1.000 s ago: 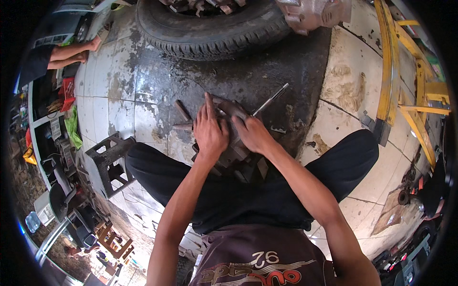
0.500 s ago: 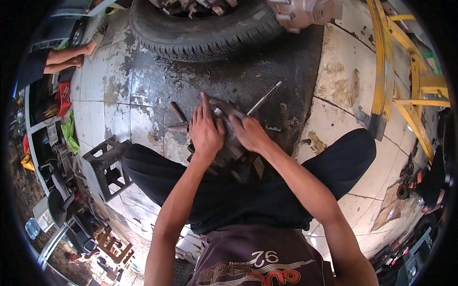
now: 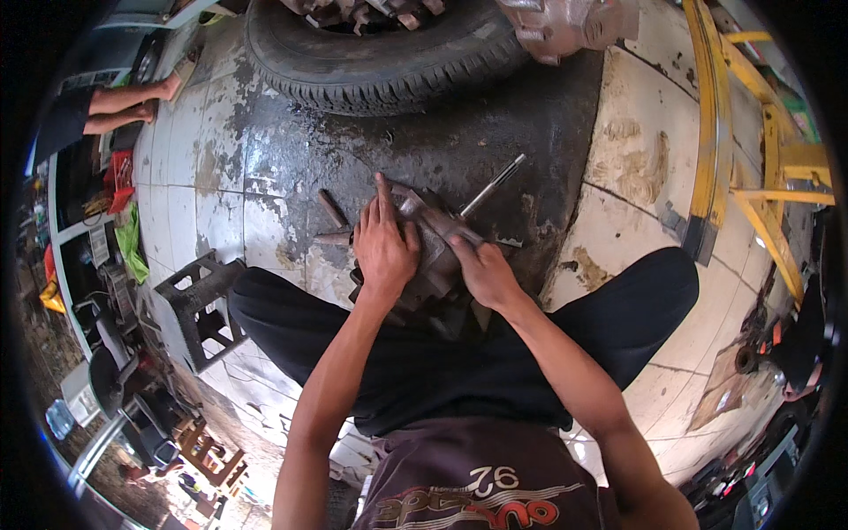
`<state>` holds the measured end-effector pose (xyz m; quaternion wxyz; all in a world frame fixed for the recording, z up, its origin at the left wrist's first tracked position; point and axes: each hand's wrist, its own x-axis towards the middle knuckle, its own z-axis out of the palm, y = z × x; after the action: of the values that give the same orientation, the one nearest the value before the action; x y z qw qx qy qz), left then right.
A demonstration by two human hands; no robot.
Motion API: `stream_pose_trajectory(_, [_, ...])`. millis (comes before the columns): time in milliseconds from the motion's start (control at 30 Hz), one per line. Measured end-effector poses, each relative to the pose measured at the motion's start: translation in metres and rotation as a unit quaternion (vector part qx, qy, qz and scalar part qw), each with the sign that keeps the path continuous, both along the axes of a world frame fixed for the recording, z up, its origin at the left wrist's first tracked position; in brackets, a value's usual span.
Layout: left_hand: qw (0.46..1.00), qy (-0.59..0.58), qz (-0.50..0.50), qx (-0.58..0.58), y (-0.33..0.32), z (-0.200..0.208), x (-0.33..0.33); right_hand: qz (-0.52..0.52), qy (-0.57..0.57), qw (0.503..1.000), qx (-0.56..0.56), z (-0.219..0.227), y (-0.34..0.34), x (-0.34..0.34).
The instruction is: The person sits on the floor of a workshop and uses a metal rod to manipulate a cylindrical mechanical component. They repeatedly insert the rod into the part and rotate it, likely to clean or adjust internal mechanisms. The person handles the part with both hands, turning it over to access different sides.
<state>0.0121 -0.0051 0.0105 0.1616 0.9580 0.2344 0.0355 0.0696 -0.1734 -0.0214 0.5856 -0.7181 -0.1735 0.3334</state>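
A dark, greasy metal part (image 3: 433,256) rests between my folded legs, its lower portion in shadow. My left hand (image 3: 386,252) grips its left side, the index finger stretched away from me over the edge and the thumb on the near face. My right hand (image 3: 488,269) is closed at the right side, its thumb against a dark bar-like piece (image 3: 442,223) lying across the part; whether that piece is loose cannot be made out. A thin bright shaft (image 3: 493,185) with a ridged end sticks out beyond my right hand. Left of the part are two rusty rods (image 3: 332,208).
A large tyre (image 3: 380,84) lies ahead, beside a brown metal casting (image 3: 565,31). A yellow steel frame (image 3: 709,124) stands at the right. A grey plastic stool (image 3: 199,309) is by my left knee. Another person's bare feet (image 3: 163,93) show at far left.
My right hand has drawn back toward me and slightly right, uncovering more of the dark bar-like piece. My left hand keeps its place on the metal part.
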Motion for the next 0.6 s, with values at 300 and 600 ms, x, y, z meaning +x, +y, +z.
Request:
stream_pose_trajectory(300, [1.0, -0.015, 0.004, -0.018, 0.0, -0.002, -0.002, 0.036, -0.007, 0.998, -0.054, 0.007, 0.016, 0.01])
stream_pose_trajectory(600, [1.0, 0.008, 0.004, -0.008, -0.001, -0.002, -0.003, 0.053, -0.044, 0.997, -0.044, 0.024, 0.015, 0.014])
